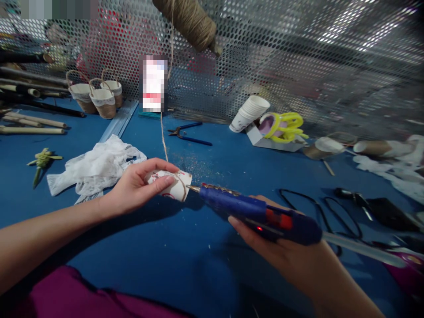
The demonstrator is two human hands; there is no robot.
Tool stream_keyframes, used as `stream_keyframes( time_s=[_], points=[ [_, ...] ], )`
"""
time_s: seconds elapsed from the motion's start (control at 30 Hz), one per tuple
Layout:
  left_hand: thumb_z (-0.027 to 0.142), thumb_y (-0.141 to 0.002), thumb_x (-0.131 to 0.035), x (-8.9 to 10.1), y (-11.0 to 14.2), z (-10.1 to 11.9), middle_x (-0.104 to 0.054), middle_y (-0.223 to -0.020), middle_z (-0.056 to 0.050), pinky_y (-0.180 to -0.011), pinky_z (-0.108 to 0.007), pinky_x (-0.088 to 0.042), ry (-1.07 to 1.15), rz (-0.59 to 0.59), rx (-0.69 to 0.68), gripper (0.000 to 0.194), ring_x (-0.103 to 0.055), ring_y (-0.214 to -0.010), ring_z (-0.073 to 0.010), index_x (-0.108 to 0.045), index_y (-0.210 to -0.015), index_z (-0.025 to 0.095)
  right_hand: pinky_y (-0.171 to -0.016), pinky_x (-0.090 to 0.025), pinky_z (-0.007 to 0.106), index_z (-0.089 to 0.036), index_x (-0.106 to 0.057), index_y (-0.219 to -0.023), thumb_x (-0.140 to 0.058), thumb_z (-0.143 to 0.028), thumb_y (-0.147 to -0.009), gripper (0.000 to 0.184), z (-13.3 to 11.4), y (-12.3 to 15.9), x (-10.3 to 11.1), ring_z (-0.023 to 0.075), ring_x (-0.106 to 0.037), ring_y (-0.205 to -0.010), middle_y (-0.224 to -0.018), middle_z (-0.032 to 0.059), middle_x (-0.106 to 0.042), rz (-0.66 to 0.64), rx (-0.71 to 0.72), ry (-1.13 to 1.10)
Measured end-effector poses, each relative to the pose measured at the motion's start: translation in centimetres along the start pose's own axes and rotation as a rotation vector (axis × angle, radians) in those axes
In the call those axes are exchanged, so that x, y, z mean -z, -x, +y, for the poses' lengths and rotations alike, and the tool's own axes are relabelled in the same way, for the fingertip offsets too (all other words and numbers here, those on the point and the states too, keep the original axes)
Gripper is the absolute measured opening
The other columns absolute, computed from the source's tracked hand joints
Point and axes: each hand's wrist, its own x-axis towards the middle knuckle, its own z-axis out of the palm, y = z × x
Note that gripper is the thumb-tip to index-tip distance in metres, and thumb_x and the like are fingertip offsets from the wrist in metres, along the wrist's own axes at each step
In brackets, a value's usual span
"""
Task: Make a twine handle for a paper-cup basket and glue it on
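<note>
My left hand (137, 187) is closed around a small white paper cup (174, 185) lying on its side above the blue table (185, 265). A strand of jute twine (163, 137) runs from the cup's rim up to a hanging twine spool (190, 20). My right hand (278, 251) grips a blue hot glue gun (261, 212). Its metal nozzle touches the cup's rim where the twine wraps. A clear glue stick sticks out of the gun's back.
White lace cloth (97, 168) lies left of the cup. Three finished twine baskets (99, 97) stand at back left by bamboo sticks (33, 123). Pliers (185, 132), stacked paper cups (250, 112), yellow rings (286, 126), black cord (318, 212) and scissors lie around. Perforated metal mesh (298, 53) walls the back.
</note>
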Motion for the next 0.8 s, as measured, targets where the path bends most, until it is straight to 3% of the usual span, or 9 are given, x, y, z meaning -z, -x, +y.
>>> stream_keyframes(
  time_s=[0.07,0.23,0.37,0.67,0.8],
  points=[
    [0.034,-0.078,-0.058,0.02,-0.02,0.01,-0.071,-0.076,-0.002,-0.052,-0.019,-0.051,0.015,-0.004,0.022,0.023,-0.063,-0.057,-0.0113,-0.063,-0.091,0.016,-0.042,-0.048,0.025,-0.025,-0.056,-0.067,-0.043,-0.030,-0.085,0.023,-0.03,0.02,-0.03,0.0142,-0.057,-0.047,-0.057,-0.0001,-0.060,-0.019,-0.003,-0.042],
    [0.037,-0.077,-0.058,0.01,-0.09,-0.08,-0.070,-0.073,-0.002,-0.052,-0.021,-0.052,0.028,0.005,0.058,0.025,-0.063,-0.056,-0.0125,-0.063,-0.090,0.017,-0.054,-0.052,0.028,-0.023,-0.058,-0.078,-0.051,-0.028,-0.081,0.010,0.39,0.48,-0.38,0.0179,-0.064,-0.062,-0.071,0.0027,-0.067,0.072,0.045,0.023],
    [0.036,-0.077,-0.058,0.00,-0.07,-0.17,-0.070,-0.074,-0.002,-0.053,-0.021,-0.052,0.045,-0.007,0.065,0.025,-0.063,-0.057,-0.0126,-0.063,-0.091,0.017,-0.045,-0.049,0.024,-0.024,-0.056,-0.071,-0.050,-0.025,-0.081,0.012,0.24,0.29,-0.28,0.0155,-0.062,-0.056,-0.064,-0.0001,-0.064,0.010,0.008,-0.001],
    [0.030,-0.079,-0.057,0.13,0.28,-0.21,-0.069,-0.085,-0.005,-0.056,-0.018,-0.051,-0.078,0.004,-0.096,0.021,-0.062,-0.064,-0.0110,-0.064,-0.092,0.015,-0.051,-0.053,0.032,-0.024,-0.059,-0.072,-0.039,-0.043,-0.086,0.031,0.79,0.14,-0.27,0.0211,-0.064,-0.060,-0.066,0.0043,-0.066,0.125,0.047,0.186],
    [0.029,-0.080,-0.057,0.14,0.27,-0.22,-0.069,-0.085,-0.005,-0.057,-0.018,-0.051,-0.097,0.007,-0.138,0.020,-0.062,-0.066,-0.0110,-0.063,-0.093,0.015,-0.045,-0.049,0.029,-0.024,-0.058,-0.070,-0.044,-0.039,-0.084,0.025,0.68,0.06,-0.31,0.0175,-0.060,-0.051,-0.059,0.0017,-0.062,0.096,-0.013,0.080]
  ],
)
